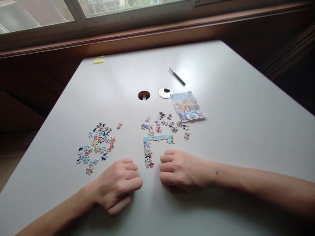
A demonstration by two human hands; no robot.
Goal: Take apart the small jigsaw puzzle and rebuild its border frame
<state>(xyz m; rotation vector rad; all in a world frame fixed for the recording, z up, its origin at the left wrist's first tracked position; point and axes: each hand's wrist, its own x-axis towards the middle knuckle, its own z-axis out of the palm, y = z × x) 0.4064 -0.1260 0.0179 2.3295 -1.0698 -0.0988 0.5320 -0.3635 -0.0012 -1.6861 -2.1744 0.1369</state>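
My left hand [120, 185] rests on the white table in a loose fist, thumb folded under the fingers. Its knuckles are just left of the partly joined jigsaw puzzle [147, 150]. On the other side, my right hand [182, 168] is also curled into a fist, close to the puzzle's lower right. No piece shows in either hand; both palms are hidden. The joined pieces form a corner: a light blue top strip and a colourful left strip. Loose puzzle pieces [99, 139] lie in a cluster at left, and more loose puzzle pieces [158, 126] lie above the strip.
A picture sheet [188, 106] lies right of the upper pieces. Behind it are a pen [177, 76], a round cover [162, 93] and a cable hole [144, 95] in the table [233, 131]. A yellow sticky note [98, 60] is at the far left edge, below the window.
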